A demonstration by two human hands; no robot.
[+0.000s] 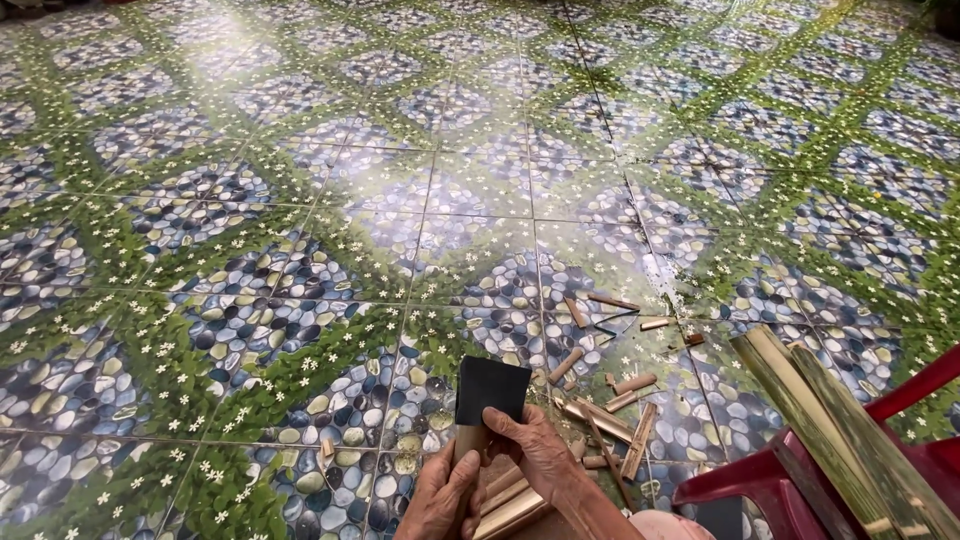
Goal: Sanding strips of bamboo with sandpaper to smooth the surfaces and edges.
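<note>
Low over the tiled floor, both hands grip one tool: the left hand is wrapped around its handle, the right hand presses behind its dark blade. Cut bamboo pieces lie just beside them.

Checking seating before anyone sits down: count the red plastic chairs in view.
1. The red plastic chair is at the bottom right, on the tiled floor, with long bamboo strips lying across it. More chairs may be out of frame.
</note>
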